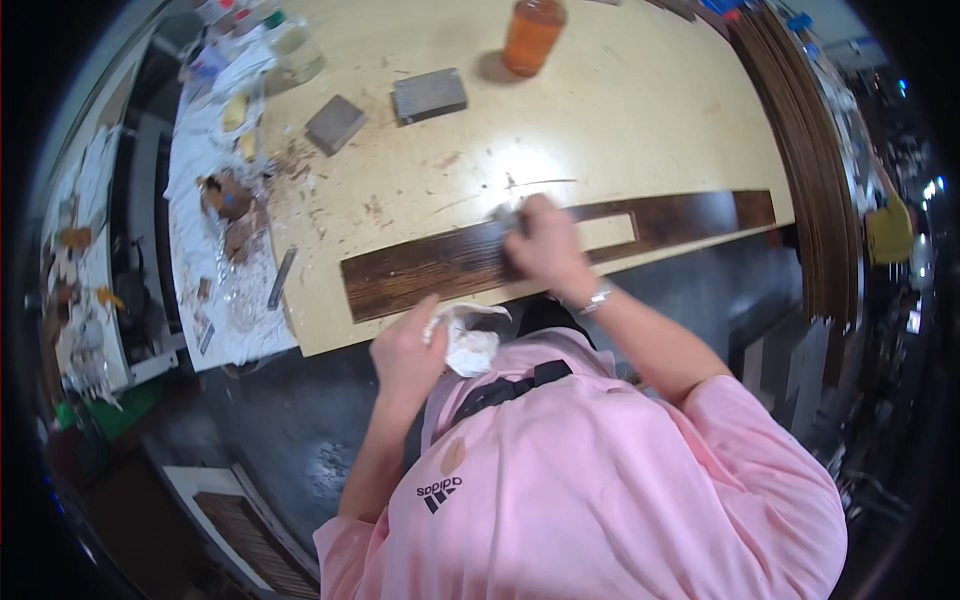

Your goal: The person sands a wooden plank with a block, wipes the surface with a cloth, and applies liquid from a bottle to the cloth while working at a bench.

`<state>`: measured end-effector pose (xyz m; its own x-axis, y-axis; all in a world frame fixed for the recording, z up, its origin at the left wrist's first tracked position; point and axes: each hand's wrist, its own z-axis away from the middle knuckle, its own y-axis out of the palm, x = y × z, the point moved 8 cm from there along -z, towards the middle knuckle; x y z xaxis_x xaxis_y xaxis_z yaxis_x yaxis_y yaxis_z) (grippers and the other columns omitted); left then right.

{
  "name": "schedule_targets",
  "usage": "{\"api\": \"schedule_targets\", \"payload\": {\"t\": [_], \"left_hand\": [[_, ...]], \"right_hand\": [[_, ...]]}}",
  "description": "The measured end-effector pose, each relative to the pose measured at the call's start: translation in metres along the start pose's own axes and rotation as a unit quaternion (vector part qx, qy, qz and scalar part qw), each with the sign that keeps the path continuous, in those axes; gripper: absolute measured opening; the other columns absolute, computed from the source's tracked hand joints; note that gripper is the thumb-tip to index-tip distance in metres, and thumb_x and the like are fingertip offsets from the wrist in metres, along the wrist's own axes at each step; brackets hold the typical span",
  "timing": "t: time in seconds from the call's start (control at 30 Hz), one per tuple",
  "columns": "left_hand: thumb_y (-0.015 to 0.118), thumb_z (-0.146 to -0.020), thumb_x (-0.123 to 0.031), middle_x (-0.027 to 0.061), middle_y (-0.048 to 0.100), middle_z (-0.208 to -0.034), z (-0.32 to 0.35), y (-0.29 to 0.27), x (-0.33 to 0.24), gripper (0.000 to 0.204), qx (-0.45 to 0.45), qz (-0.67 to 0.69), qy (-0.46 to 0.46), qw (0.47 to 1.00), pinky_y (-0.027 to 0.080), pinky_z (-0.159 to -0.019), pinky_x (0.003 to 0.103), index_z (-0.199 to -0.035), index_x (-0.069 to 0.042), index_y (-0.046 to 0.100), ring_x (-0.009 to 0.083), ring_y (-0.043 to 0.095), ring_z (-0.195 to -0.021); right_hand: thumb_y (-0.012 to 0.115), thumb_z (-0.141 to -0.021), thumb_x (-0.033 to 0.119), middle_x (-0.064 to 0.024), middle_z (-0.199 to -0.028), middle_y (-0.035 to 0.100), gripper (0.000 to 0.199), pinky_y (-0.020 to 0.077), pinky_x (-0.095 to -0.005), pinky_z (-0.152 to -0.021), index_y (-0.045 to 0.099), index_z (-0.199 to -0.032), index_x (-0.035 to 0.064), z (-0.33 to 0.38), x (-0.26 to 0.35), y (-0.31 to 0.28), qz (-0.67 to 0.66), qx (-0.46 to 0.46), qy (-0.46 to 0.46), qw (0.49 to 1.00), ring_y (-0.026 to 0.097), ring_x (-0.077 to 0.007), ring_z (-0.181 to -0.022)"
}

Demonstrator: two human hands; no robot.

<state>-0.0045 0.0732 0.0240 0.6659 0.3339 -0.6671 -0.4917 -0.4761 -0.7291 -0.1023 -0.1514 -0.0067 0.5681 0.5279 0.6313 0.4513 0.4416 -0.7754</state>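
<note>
A long dark brown wooden board [430, 270] with a rectangular cut-out lies slantwise along the table's near edge. My right hand [545, 245] is closed over the board, just left of the cut-out. A small greyish thing shows at its fingertips, too blurred to name. Beside the board's near left end, my left hand [405, 350] grips a crumpled white cloth [472, 345] that hangs in front of my body. Which fingers press on the cloth is partly hidden.
Two grey blocks [430, 95] and an orange-filled bottle [535, 40] stand farther back on the pale table [660, 120]. At left, a stained white sheet [215, 120] bears scraps and a flat metal strip [282, 278]. Dark planks [800, 130] are stacked at right.
</note>
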Motion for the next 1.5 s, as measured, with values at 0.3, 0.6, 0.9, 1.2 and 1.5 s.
{"api": "schedule_targets", "payload": {"t": [0.3,0.6,0.9,1.2,1.5], "left_hand": [[0.074,-0.078,-0.018,0.0146,0.059,-0.122,-0.093,0.084,-0.108,0.054,0.1,-0.057,0.14,0.983,0.045,-0.096,0.042,-0.128,-0.006,0.059,0.0326,0.055,-0.113],[0.069,-0.081,-0.021,0.0146,0.055,-0.133,-0.087,0.14,-0.115,0.051,0.071,-0.176,0.19,0.963,0.039,-0.104,0.046,-0.13,-0.011,0.061,0.0353,0.05,-0.121],[0.066,-0.078,-0.019,0.0135,0.059,-0.129,-0.092,0.148,-0.127,0.047,0.055,-0.234,0.174,0.955,0.042,-0.101,0.047,-0.125,-0.009,0.063,0.0359,0.054,-0.117],[0.059,-0.084,-0.02,0.0177,0.058,-0.131,-0.094,0.155,-0.124,0.047,0.071,-0.251,0.147,0.954,0.041,-0.102,0.047,-0.128,-0.003,0.058,0.0382,0.053,-0.117],[0.058,-0.085,-0.015,0.0178,0.059,-0.128,-0.09,0.151,-0.107,0.043,0.055,-0.245,0.127,0.96,0.04,-0.104,0.047,-0.126,-0.004,0.059,0.0378,0.053,-0.118]], "right_hand": [[0.069,-0.076,0.015,-0.0167,-0.087,0.059,0.019,0.0507,-0.0472,-0.072,0.058,-0.087,0.0038,0.02,-0.079,-0.091,0.056,-0.13,0.035,0.989,0.062,-0.0383,-0.08],[0.066,-0.079,0.014,-0.0163,-0.094,0.061,0.015,0.0518,-0.0465,-0.075,0.061,-0.09,0.0048,0.034,-0.229,-0.234,0.079,-0.263,0.134,0.952,0.062,-0.0377,-0.088],[0.065,-0.076,0.015,-0.0141,-0.094,0.061,0.016,0.0536,-0.0457,-0.073,0.061,-0.088,0.0052,0.002,-0.317,-0.263,0.074,-0.226,0.079,0.968,0.063,-0.0363,-0.085],[0.068,-0.078,0.02,-0.0146,-0.102,0.064,0.022,0.0535,-0.0455,-0.08,0.064,-0.093,0.0047,-0.006,-0.379,-0.318,0.078,-0.153,0.044,0.984,0.065,-0.0363,-0.091],[0.067,-0.078,0.015,-0.0173,-0.092,0.064,0.016,0.0505,-0.048,-0.073,0.064,-0.086,0.0018,-0.002,-0.508,-0.452,0.125,-0.31,0.18,0.925,0.064,-0.0377,-0.086]]}}
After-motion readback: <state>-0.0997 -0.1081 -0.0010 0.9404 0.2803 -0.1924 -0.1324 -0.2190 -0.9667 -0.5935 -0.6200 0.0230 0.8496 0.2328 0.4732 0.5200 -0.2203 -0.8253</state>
